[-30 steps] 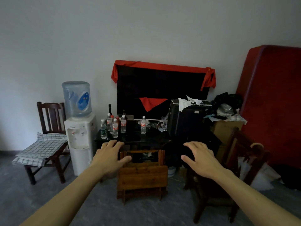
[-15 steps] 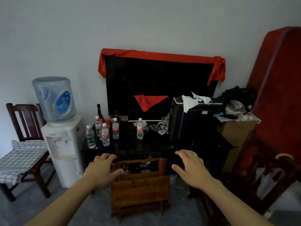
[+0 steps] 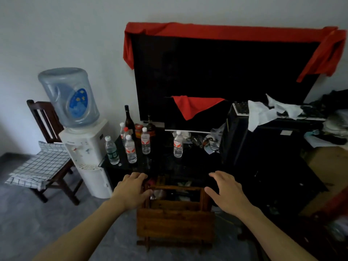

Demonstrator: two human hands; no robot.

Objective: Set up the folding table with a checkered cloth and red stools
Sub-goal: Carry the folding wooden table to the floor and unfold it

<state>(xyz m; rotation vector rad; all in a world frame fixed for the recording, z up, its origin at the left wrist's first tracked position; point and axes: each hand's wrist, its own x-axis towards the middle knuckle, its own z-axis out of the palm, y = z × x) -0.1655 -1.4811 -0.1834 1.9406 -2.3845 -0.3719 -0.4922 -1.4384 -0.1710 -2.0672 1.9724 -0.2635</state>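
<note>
Folded wooden table (image 3: 175, 217) stands on its edge on the grey floor, leaning in front of a dark glass-topped stand (image 3: 163, 162), its legs and crossbars facing up and toward the camera. Left hand (image 3: 131, 193) is at the table's upper left corner, fingers spread and loosely curled, the thumb touching or just over the left leg; whether it grips is hard to tell. Right hand (image 3: 226, 194) hovers just beside the upper right corner, fingers open and apart, not clearly touching the wood. Water bottles (image 3: 145, 141) stand on the stand behind. Further left, a water dispenser (image 3: 84, 155) stands next to a dark wooden chair (image 3: 47, 127) with the checkered cloth (image 3: 39, 164) draped over its seat
</note>
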